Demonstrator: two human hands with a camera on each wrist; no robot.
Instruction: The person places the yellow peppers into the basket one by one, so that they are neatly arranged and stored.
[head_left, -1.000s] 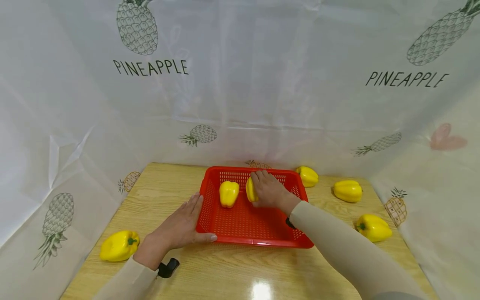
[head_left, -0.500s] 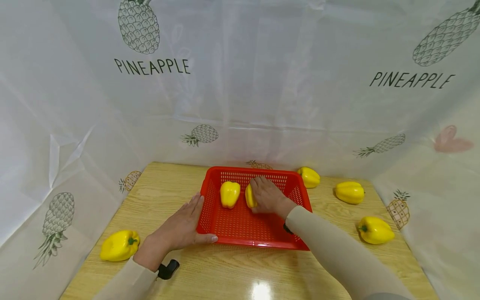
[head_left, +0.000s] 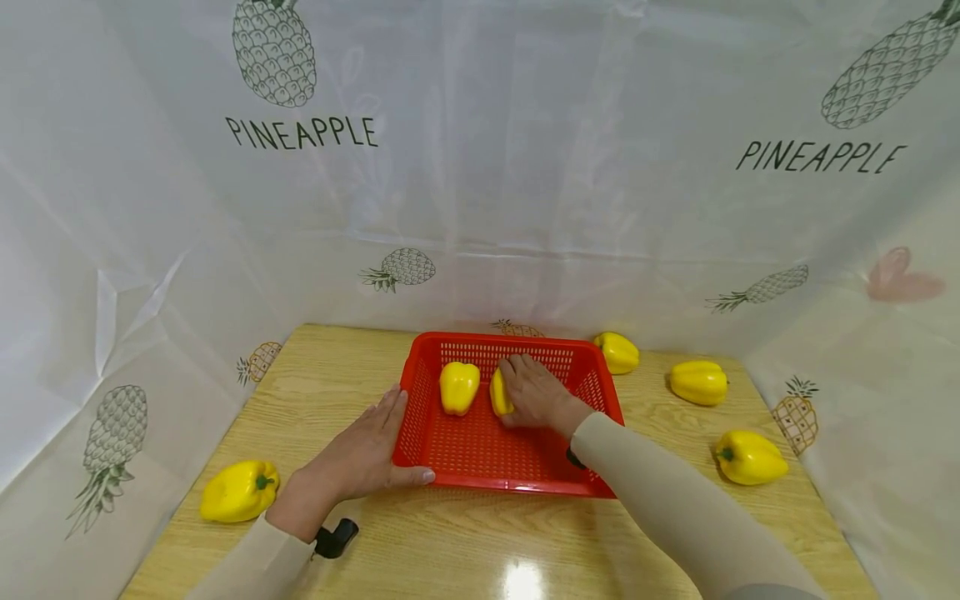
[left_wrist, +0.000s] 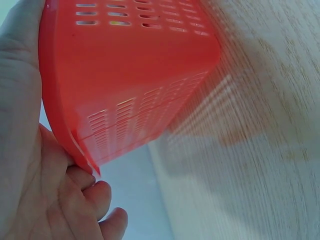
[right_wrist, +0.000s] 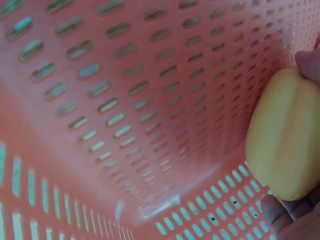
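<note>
Inside the red plastic basket point(head_left: 480, 487), my right hand point(head_left: 534, 392) grips a yellow bell pepper point(head_left: 500, 393), its back turned up and covering much of the pepper. In the right wrist view, fingers and thumb close on both ends of that bell pepper point(right_wrist: 285, 135), low over the perforated floor. A second yellow bell pepper point(head_left: 459, 388) stands to its left in the basket. My left hand point(head_left: 363, 450) rests at the basket's near left corner, fingers straight along the left rim and thumb stretched along the front. The left wrist view has this hand point(left_wrist: 55, 200) against the rim.
Three yellow bell peppers lie right of the basket: one behind its far corner point(head_left: 618, 353), one farther right point(head_left: 698, 382), one nearer point(head_left: 750, 457). Another bell pepper point(head_left: 240, 492) lies beside my left wrist. A pineapple-print sheet point(head_left: 525, 167) hangs behind the wooden table point(head_left: 450, 550).
My right hand has come slightly nearer and lower in the basket with the bell pepper, then stayed almost still. The left hand has kept its place at the basket's corner.
</note>
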